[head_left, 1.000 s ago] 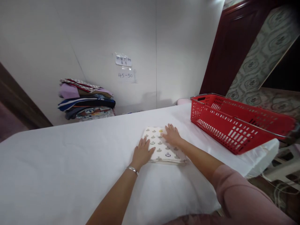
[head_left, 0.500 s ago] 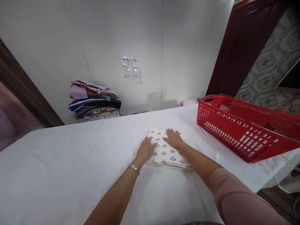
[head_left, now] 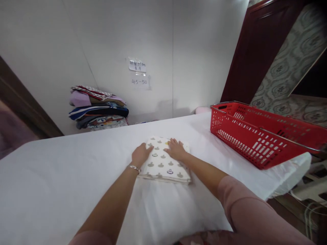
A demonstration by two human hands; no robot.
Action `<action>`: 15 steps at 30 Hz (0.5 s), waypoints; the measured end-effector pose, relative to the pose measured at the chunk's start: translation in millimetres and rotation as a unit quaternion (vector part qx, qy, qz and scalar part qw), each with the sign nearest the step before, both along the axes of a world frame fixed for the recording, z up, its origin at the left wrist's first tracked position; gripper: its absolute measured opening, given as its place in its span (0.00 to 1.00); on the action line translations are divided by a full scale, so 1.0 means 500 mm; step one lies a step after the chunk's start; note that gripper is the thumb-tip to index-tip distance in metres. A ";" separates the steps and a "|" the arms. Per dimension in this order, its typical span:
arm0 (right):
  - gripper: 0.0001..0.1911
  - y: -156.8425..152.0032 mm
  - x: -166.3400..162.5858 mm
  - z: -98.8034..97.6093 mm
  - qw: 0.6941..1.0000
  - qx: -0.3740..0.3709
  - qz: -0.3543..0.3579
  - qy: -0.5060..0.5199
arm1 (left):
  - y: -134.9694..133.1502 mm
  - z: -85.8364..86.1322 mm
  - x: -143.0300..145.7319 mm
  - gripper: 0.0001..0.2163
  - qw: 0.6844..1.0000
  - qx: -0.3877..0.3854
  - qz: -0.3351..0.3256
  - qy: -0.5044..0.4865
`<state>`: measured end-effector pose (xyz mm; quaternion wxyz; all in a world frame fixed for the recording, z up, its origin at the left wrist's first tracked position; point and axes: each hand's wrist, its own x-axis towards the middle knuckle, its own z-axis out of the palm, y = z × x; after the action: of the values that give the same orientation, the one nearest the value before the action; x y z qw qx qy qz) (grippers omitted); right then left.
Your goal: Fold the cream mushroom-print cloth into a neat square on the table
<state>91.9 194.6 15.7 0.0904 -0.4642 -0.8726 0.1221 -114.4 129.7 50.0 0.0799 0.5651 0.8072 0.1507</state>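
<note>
A folded white cloth (head_left: 163, 165) printed with grey mushroom-like shapes lies on the white-covered table (head_left: 63, 180). My left hand (head_left: 141, 154) grips its left edge, thumb on top, the other fingers mostly out of sight at the side. On the upper right part of the cloth rests my right hand (head_left: 176, 149), palm down with its fingers spread. Layers of the fold show along the near edge.
To the right stands a red perforated basket (head_left: 237, 136) with metal handles. Behind the table's far left edge is a stack of folded fabrics (head_left: 99, 109). Handwritten paper labels (head_left: 139, 81) are on the wall.
The folded cloth has slid left across the table together with both hands. My left hand's fingers have gone from lying along the cloth to bending round its left edge. The view has shifted slightly.
</note>
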 end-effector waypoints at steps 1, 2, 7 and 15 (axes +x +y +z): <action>0.34 -0.011 -0.024 -0.003 1.000 0.009 0.023 0.008 | -0.012 0.001 -0.033 0.22 1.000 -0.009 0.013 0.010; 0.33 -0.023 -0.047 -0.007 0.999 0.019 0.046 0.014 | -0.025 -0.002 -0.064 0.22 0.999 -0.018 0.029 0.017; 0.31 -0.067 -0.118 -0.024 0.994 0.052 0.091 0.017 | -0.082 -0.044 -0.149 0.25 0.997 -0.031 0.077 -0.003; 0.19 -0.036 -0.102 -0.014 0.976 -0.041 0.070 0.203 | -0.094 -0.037 -0.124 0.23 0.995 0.043 0.062 0.064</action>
<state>41.1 176.7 8.5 0.2384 -0.3709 -0.8605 0.2553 -176.5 82.9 31.5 -0.0058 0.5252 0.8371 0.1532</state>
